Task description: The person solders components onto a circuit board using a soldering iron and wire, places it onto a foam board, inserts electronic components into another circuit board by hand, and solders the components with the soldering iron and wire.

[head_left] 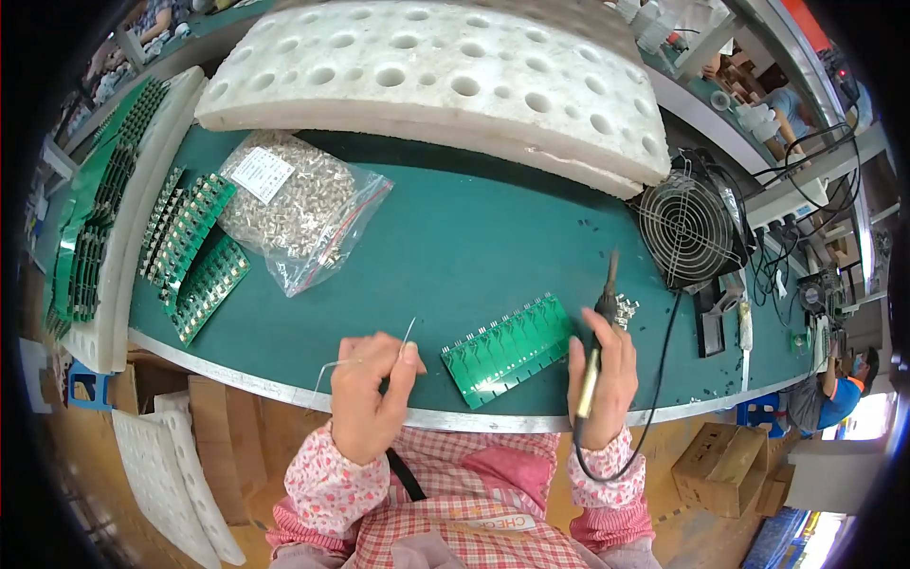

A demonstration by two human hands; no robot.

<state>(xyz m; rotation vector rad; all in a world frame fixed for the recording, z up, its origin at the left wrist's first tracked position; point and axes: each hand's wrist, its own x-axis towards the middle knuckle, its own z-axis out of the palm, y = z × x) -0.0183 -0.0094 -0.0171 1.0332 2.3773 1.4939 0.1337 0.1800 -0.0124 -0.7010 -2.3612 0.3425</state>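
A green circuit board panel [507,349] lies on the green bench mat, between my two hands, with a row of small metal pins along its far edge. My left hand [372,384] pinches a thin silvery wire, likely solder [410,330], whose tip sticks up past the fingers and whose tail hangs off to the left. In my right hand [607,379] is a soldering iron [589,379], its tip pointing up and away from the board; its black cord loops down over the wrist. Beside the right fingers sits a small pile of metal connectors [625,311].
A clear bag [308,204] of small metal parts and several stacked green boards [194,242] occupy the left. White foam blocks with holes [427,81] stand along the back. A fan with a wire guard [689,228] is at right. Other people work beyond the bench.
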